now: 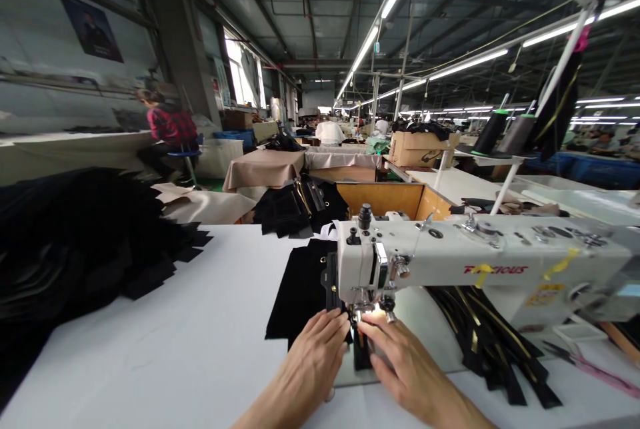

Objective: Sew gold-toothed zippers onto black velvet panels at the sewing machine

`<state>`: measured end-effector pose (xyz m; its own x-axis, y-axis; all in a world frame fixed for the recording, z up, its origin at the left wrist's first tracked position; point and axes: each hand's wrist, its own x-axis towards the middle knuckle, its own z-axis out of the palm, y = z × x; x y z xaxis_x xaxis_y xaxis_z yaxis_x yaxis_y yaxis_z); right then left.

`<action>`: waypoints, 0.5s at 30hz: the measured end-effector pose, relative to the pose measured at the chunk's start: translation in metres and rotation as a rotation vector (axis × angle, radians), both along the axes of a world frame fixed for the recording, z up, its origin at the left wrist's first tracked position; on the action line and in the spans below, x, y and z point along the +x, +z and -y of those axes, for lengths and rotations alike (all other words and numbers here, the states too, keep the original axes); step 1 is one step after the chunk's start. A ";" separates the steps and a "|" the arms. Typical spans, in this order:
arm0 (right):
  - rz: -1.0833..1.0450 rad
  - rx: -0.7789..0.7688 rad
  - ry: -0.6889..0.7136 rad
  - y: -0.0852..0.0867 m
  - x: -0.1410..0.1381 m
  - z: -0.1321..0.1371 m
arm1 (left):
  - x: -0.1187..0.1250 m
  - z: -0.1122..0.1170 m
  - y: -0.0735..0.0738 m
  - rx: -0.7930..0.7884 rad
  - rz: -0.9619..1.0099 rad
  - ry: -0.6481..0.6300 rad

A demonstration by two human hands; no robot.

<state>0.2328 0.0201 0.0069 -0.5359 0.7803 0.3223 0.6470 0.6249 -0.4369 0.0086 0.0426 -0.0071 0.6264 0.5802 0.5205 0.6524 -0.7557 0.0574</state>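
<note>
A white sewing machine (480, 262) stands in front of me, its lamp lit by the needle. My left hand (320, 342) lies flat, fingers together and outstretched, on a black fabric panel (295, 289) left of the presser foot. The panel carries a dark strip with small gold fittings. My right hand (400, 356) rests with stretched fingers beside the presser foot (361, 312), at the edge of a black zipper strip (361, 352) that hangs toward me. My fingertips partly hide the fabric under the needle.
Several black zippers (487, 336) with gold teeth lie under the machine arm, near pink-handled scissors (605, 372). A big stack of black fabric pieces (85, 236) is at left. More black panels (303, 206) lie at the table's far edge. Thread cones (493, 132) stand behind. A person (170, 126) sits far left.
</note>
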 end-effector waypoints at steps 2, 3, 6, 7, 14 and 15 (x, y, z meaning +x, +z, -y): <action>0.000 0.000 -0.002 0.000 0.000 0.000 | -0.002 -0.002 -0.003 0.018 0.005 0.029; 0.001 0.002 -0.001 -0.001 0.000 -0.001 | -0.003 -0.003 -0.005 0.025 -0.002 0.048; 0.011 0.003 0.009 -0.003 0.001 -0.002 | -0.007 -0.006 -0.007 0.037 -0.067 0.093; 0.015 -0.003 0.012 -0.004 0.001 -0.002 | -0.008 -0.006 -0.007 0.048 -0.087 0.097; 0.008 -0.061 0.061 -0.004 0.000 -0.006 | -0.011 -0.003 -0.016 0.125 -0.181 0.154; 0.002 -0.066 0.070 -0.003 0.000 -0.006 | -0.010 -0.003 -0.017 0.145 -0.191 0.166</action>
<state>0.2324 0.0259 0.0039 -0.5904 0.7606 0.2700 0.6038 0.6382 -0.4777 -0.0015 0.0454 -0.0246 0.6242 0.6107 0.4873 0.7561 -0.6294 -0.1796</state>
